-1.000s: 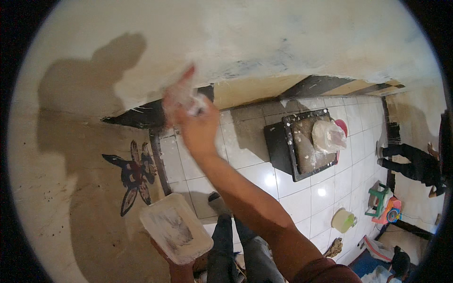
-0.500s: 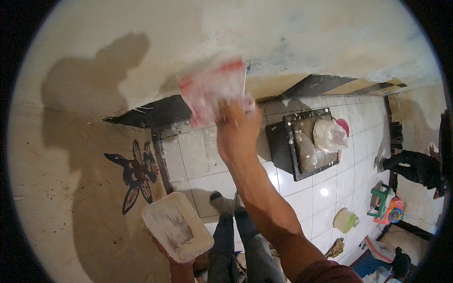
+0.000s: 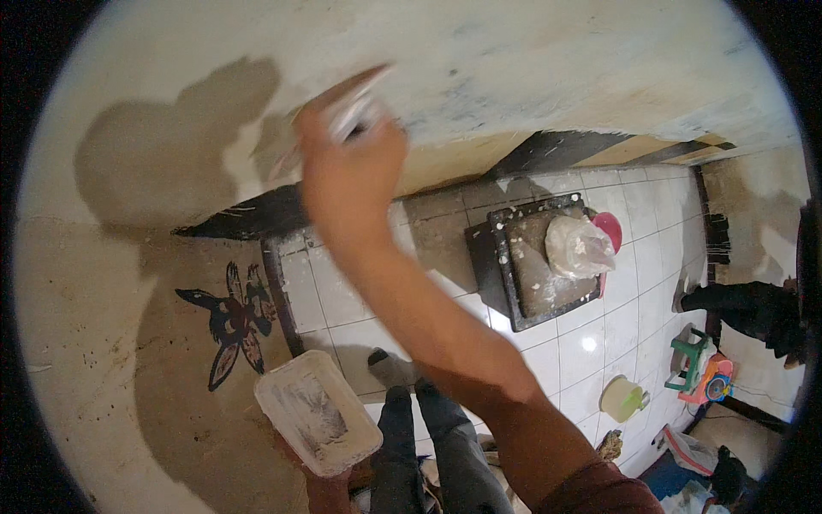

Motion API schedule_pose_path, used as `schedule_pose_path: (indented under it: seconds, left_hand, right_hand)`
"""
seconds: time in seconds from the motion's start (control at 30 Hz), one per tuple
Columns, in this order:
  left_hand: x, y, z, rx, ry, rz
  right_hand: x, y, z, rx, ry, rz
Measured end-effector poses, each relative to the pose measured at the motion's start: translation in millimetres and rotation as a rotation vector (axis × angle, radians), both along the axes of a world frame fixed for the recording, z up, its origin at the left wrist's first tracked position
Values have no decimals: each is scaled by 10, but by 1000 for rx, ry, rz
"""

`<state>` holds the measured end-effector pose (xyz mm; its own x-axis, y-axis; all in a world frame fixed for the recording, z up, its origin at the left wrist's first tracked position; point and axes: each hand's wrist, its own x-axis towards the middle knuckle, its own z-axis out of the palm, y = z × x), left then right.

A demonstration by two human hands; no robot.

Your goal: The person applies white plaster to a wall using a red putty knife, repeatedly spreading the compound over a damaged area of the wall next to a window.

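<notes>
We see white floor tiles reflecting light, a pale, smudged wall above a black-and-tan band, and a brownish left wall.

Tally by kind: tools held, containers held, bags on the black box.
Scraper, in the right hand: 1
Tub, in the left hand: 1
Plastic bag, on the black box: 1
Total: 3

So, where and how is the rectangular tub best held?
Rectangular tub: probably the underside at the end nearest the body, coming from below with an open-palm grip. Its open side faces up, pale residue smears the inside, and no handle shows. The left hand, mostly hidden, is at that end.
</notes>
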<state>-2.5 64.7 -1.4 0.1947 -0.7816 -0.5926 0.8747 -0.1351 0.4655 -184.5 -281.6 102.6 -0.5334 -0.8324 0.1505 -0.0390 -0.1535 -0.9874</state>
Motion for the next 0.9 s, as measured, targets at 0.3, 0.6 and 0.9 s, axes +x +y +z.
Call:
schedule_pose_path:
  seconds: [0.3, 0.6, 0.9]
  left_hand:
    - [-179, 88, 57, 0, 18, -10]
    - [-427, 7, 41, 11, 47, -44]
    - [-347, -61, 69, -16, 26, 22]
  right_hand:
    - [-1048, 343, -1345, 211, -470, -209]
    - [343, 79, -1013, -228, 566, 113]
    - [-1430, 341, -1802, 270, -330, -107]
